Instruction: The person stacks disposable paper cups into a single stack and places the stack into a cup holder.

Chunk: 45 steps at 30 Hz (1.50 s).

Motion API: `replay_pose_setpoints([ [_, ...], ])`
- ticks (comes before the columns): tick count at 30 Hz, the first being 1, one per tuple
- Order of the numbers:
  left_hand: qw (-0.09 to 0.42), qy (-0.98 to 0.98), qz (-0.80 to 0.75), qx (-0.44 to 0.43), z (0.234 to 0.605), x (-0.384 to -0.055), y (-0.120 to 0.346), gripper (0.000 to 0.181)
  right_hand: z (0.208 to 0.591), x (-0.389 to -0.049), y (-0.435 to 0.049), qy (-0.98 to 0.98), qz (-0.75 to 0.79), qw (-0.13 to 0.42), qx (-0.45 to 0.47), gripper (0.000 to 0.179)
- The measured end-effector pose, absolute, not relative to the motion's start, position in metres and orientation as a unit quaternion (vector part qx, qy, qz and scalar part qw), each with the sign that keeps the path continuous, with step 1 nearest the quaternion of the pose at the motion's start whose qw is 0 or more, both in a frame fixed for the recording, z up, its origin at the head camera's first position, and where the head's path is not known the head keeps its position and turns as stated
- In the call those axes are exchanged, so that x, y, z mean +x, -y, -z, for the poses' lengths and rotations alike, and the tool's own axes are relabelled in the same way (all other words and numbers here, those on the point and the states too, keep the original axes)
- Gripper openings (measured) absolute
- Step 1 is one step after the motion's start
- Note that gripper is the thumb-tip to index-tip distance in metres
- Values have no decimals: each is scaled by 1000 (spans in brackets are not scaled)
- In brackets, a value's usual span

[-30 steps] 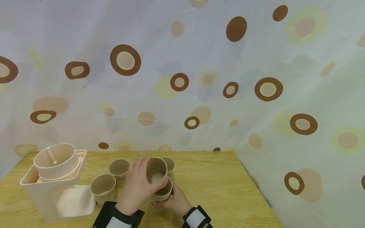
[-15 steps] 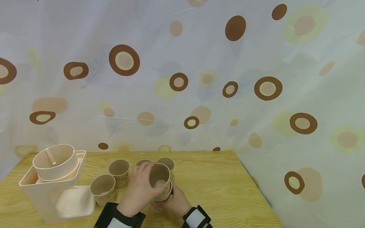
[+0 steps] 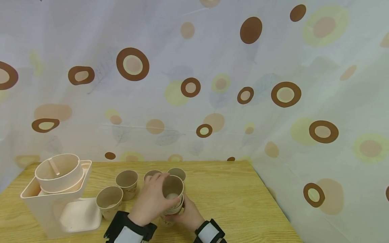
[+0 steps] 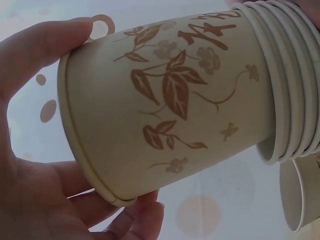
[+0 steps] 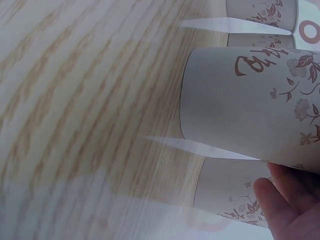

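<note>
My left hand (image 3: 152, 200) pinches a patterned paper cup (image 3: 174, 189) near its rim, thumb on one side and fingers on the other. The left wrist view shows leaf and flower prints on this cup (image 4: 170, 100), its base end inside the top of a cup stack (image 4: 295, 75) with several nested rims. My right hand (image 3: 189, 216) grips that stack (image 3: 172, 212) from the right side. In the right wrist view the stack's lowest cup (image 5: 240, 100) has its base at the tabletop, and fingers (image 5: 275, 205) of the right hand lie against its side.
Single paper cups stand on the wood table (image 3: 237, 202): a near one (image 3: 110, 202), another (image 3: 127, 185) behind it, and two more (image 3: 152, 172) (image 3: 177, 173) beyond my hands. At left, a cream bin (image 3: 48, 212) holds a round container (image 3: 60, 177). A patterned sheet (image 3: 225, 111) hangs behind.
The left hand's cup has moved down and to the right into the stack's mouth. A cup behind that hand has come into view. The right hand stays around the stack.
</note>
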<state>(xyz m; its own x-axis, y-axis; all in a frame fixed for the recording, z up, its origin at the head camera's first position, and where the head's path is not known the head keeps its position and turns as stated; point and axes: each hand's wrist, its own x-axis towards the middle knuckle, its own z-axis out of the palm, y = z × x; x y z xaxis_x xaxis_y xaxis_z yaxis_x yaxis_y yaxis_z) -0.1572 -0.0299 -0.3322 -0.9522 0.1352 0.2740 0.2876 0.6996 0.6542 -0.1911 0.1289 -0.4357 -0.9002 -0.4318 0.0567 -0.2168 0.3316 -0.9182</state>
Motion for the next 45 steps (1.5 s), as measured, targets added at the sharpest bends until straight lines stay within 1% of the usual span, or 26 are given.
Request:
replay_pose_setpoints([
  [11, 85, 918, 370, -118, 338, -163, 27, 65, 437, -190, -129, -816, 534, 94, -201, 79],
  [16, 75, 919, 369, -119, 344, -165, 27, 67, 437, -190, -129, -811, 541, 97, -200, 81],
  [22, 84, 916, 372, -123, 349, -166, 27, 70, 437, -190, -128, -810, 543, 99, -195, 80],
  [25, 79, 910, 389, -118, 350, -165, 26, 72, 437, -191, -128, -812, 544, 98, -189, 79],
  [30, 75, 904, 404, -118, 353, -165, 25, 74, 438, -191, -128, -815, 540, 91, -187, 78],
  [38, 92, 904, 398, -124, 357, -166, 24, 73, 439, -191, -129, -817, 536, 86, -197, 75],
  [45, 72, 900, 414, -117, 360, -165, 24, 72, 438, -191, -127, -833, 512, 59, -201, 74],
])
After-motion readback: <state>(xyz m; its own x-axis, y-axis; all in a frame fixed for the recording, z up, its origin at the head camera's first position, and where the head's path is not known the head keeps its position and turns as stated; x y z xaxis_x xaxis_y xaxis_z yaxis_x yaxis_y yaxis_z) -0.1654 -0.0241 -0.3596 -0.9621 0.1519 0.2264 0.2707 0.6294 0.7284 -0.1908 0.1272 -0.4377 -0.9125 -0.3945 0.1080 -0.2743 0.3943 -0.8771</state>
